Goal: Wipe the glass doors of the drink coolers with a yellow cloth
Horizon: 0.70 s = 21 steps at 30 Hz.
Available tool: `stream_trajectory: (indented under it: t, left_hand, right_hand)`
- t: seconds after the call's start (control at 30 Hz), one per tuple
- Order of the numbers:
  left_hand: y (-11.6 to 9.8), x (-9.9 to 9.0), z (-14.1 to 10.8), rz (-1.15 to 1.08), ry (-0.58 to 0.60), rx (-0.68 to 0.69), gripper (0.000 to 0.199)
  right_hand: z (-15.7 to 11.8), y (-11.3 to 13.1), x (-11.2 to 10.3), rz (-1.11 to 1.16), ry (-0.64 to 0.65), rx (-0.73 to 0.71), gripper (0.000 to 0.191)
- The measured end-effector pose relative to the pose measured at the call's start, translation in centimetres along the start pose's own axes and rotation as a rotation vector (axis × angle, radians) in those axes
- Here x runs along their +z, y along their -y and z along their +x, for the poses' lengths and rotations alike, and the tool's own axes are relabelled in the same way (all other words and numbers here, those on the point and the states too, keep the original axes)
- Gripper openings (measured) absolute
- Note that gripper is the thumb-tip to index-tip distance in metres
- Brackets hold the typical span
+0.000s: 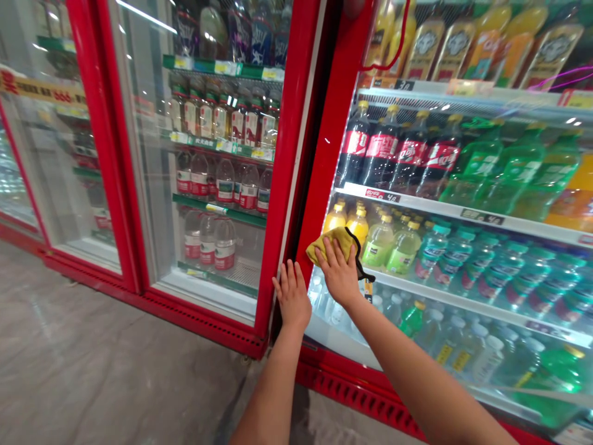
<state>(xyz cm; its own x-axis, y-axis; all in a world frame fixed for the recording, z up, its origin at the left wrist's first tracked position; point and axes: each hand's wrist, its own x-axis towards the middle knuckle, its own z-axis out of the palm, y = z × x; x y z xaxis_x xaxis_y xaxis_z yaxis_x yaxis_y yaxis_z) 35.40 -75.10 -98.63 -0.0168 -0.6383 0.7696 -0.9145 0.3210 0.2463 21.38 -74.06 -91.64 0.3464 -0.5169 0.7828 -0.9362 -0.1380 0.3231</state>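
My right hand (340, 271) presses a yellow cloth (319, 249) with a black edge against the door of the right-hand fridge, where its red frame (319, 191) meets the glass. The fingers lie over the cloth, and a dark corner of it hangs down beside the hand. Lower and to the left, my left hand (295, 296) holds nothing. Its fingers are apart and point upward, at the red edge by the gap between the two fridges; whether they touch it I cannot tell.
Behind the right glass stand shelves of drinks, among them cola bottles (382, 148) and green soda bottles (482, 162). The left fridge (273, 247) holds bottled water (225, 244) and other drinks. A red cord (402, 46) hangs at the upper right. Below lies a grey floor (115, 371).
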Motion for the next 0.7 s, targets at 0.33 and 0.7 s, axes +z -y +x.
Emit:
stream_trajectory:
  t: [0.33,0.7]
  left_hand:
    - [-0.6,0.4,-0.5,-0.034,0.028,0.082,0.073]
    - [-2.3,0.9,-1.0,-0.087,0.016,0.147,0.076]
  right_hand:
    - [-6.9,-1.1,0.8,0.04,0.065,-0.093,0.056]
    - [-9.1,-1.5,1.3,0.07,0.076,-0.092,0.055]
